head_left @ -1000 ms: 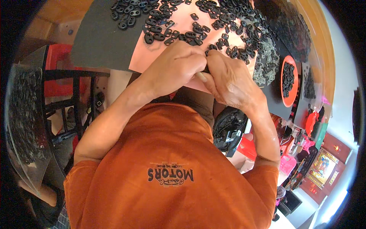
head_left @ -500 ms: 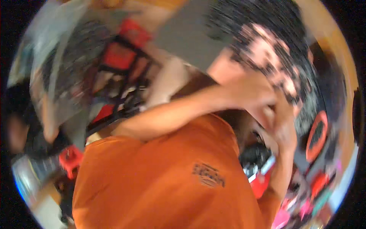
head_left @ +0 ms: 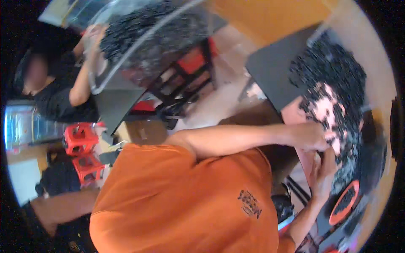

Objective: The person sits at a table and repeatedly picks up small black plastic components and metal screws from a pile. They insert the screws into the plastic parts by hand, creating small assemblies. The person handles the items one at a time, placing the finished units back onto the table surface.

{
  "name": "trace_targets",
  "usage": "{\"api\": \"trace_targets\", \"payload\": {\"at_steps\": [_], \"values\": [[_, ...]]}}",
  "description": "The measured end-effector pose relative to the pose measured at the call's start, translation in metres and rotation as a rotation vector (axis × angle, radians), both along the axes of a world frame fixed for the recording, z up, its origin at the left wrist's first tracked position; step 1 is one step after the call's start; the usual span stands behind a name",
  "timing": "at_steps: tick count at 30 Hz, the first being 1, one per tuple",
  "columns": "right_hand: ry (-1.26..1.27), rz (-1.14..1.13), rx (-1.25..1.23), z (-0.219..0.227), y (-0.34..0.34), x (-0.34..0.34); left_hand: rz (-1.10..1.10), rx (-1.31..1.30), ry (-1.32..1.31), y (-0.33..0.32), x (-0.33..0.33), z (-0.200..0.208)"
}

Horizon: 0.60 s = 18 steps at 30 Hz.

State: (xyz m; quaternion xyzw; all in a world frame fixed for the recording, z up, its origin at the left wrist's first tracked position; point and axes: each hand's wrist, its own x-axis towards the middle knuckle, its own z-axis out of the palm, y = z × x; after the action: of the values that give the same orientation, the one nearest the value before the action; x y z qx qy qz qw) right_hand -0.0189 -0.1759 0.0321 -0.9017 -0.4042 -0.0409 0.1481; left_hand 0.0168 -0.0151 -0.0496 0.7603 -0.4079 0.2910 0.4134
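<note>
My left hand (head_left: 310, 137) reaches over a pink sheet (head_left: 293, 113) on the dark table, its fingers closed in a pinch. Against it, fingertip to fingertip, is my right hand (head_left: 324, 170), also closed. Anything between the fingers is too small or hidden to make out. Loose small black pieces (head_left: 325, 99) lie scattered on the pink sheet just beyond my fingers. A large heap of similar black pieces (head_left: 329, 63) rises behind them. Near my right hand stands an orange-rimmed round tray (head_left: 353, 190) with black pieces inside.
At the far left, a co-worker in black has hands (head_left: 95, 46) at another heap of black pieces (head_left: 147, 38) on a second table (head_left: 120, 103). Red plastic stools (head_left: 80, 137) and a cardboard box (head_left: 145, 131) stand on the left. The grey tabletop (head_left: 276, 69) ends beyond my left forearm.
The view has swung, so the co-worker and second heap show more fully and the blur has lessened. My hands stay together at the pink sheet, now lower and further right in the picture.
</note>
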Motion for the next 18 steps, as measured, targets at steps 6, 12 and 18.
{"api": "trace_targets", "payload": {"at_steps": [6,12,18], "values": [[-0.014,-0.024,0.07,0.008,0.003,-0.003,-0.253,-0.181,0.548,0.017,-0.012,0.031],[0.028,-0.095,0.242,0.005,0.0,-0.011,-0.395,-0.37,1.199,0.02,-0.02,0.048],[-0.112,-0.079,0.207,-0.001,0.0,-0.013,-0.384,-0.297,1.255,0.022,-0.021,0.055]]}}
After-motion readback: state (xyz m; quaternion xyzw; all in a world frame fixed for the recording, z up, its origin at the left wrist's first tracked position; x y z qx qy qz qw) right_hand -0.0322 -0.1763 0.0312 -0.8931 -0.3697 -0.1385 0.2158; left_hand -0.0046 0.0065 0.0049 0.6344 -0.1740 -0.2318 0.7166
